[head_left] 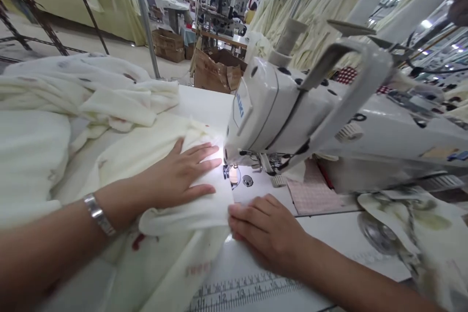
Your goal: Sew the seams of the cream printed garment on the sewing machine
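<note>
A white sewing machine [263,107] stands over the table, its lamp lighting the needle area. Pale cream fabric [146,148] with small reddish prints runs up to the presser foot [226,171]. My left hand [183,173] lies flat on this fabric, fingers spread, just left of the foot; a metal bracelet [98,213] circles the wrist. Close to the foot on the near side, my right hand [265,226] has its fingers closed on the fabric's right edge. Its fingertips are partly hidden.
A printed ruler [241,292] runs along the table's near edge. Pink checked cloth [310,187] lies under the machine arm, and printed fabric scraps [420,234] sit at the right. Heaped fabric [73,83] covers the left side. Behind are cardboard boxes [215,68] and hanging cream garments [285,14].
</note>
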Demonstrator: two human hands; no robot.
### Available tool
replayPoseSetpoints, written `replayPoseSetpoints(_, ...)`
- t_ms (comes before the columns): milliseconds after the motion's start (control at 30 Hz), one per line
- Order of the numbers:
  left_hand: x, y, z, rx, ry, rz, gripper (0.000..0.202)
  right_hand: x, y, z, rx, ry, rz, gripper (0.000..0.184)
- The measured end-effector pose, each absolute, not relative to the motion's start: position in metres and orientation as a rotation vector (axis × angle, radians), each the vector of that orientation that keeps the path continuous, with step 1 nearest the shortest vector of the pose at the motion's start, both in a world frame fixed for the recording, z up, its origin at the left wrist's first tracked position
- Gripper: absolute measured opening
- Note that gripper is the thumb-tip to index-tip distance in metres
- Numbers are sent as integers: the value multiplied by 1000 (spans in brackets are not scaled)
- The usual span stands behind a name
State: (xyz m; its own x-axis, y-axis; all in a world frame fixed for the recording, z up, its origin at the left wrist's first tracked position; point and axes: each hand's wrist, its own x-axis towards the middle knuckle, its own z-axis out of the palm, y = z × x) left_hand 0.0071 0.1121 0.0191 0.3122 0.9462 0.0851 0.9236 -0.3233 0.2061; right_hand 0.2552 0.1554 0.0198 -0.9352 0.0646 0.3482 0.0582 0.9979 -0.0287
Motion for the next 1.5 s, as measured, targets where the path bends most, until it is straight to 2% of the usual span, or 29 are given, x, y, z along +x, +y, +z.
replayPoseSetpoints(133, -8, 136, 22, 2504, 1754, 297, 41, 238, 179, 12, -138, -2718, 72, 17)
replayPoseSetpoints(300, -34, 172, 20, 2511, 1796, 323, 49, 227, 194, 6, -232, -2754, 81, 22)
replayPoseSetpoints(433, -26, 164, 17, 2442, 1945, 307, 44, 230, 180, 17, -290, -2753, 116, 23)
replayPoseSetpoints(600, 43, 88, 19, 2270, 2293, 251, 53, 252, 130, 30, -485, -2755, 359, 49)
replayPoseSetpoints(667, 59, 73, 29, 2273, 2271, 136, 43, 263, 111, 30, -529, -2753, 457, 52)
replayPoseSetpoints(733, 59, 80, 42, 2280, 2170, 82, 23, 271, 98, 28, -594, -2748, 521, 49)
replayPoseSetpoints(867, 30, 115, 68, 2328, 2126, 186, 15, 270, 88, 26, -901, -2699, 508, 30)
replayPoseSetpoints(933, 20, 119, 82, 2362, 2099, 226, 14, 265, 89, 26, -1104, -2626, 485, 22)
replayPoseSetpoints(1000, 20, 107, 98, 2376, 2103, 261, 22, 263, 91, 25, -1199, -2558, 518, 25)
replayPoseSetpoints(1100, 36, 62, 118, 2442, 2076, 298, 41, 270, 91, 27, -1103, -2550, 623, 13)
replayPoseSetpoints(1167, 52, 21, 122, 2523, 1961, 265, 35, 283, 87, 32, -999, -2567, 674, 9)
replayPoseSetpoints(1233, 67, -19, 118, 2458, 1787, 249, 23, 299, 83, 40, -878, -2560, 893, 6)
replayPoseSetpoints(1267, 71, -34, 113, 2229, 1654, 335, 20, 306, 81, 45, -807, -2542, 1105, 5)
replayPoseSetpoints(1367, 70, -54, 101, 1573, 1384, 535, 15, 320, 82, 57, -638, -2252, 1830, 25)
replayPoseSetpoints(1433, 62, -48, 96, 1194, 1307, 770, 17, 321, 85, 60, -669, -1962, 2024, 36)
replayPoseSetpoints(1500, 57, -39, 93, 794, 1220, 1013, 22, 321, 86, 58, -741, -1691, 2139, 33)
